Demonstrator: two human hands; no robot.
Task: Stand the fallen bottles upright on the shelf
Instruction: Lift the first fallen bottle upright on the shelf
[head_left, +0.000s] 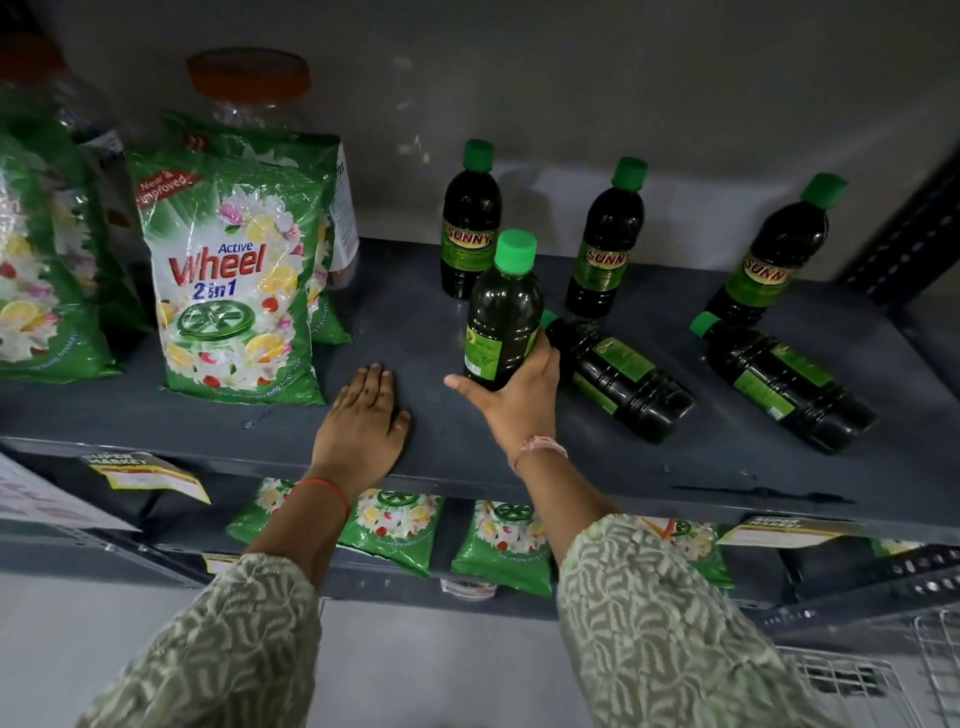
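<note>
My right hand (511, 397) grips the lower body of a dark bottle with a green cap (503, 312), held nearly upright just above the grey shelf (405, 322). Three similar bottles stand upright at the back: one (470, 221) behind the held bottle, one (605, 239) in the middle, one (774, 249) at the right. Two bottles lie on their sides, caps pointing left: one (618, 376) just right of my right hand, another (784, 382) farther right. My left hand (363, 421) rests flat, palm down, on the shelf near its front edge.
Green detergent bags (236, 270) stand on the shelf's left part, with a clear orange-lidded jar (249, 83) behind them. More bags (501, 545) lie on the shelf below. A perforated upright post (904, 244) bounds the right side. A wire basket (872, 680) sits at bottom right.
</note>
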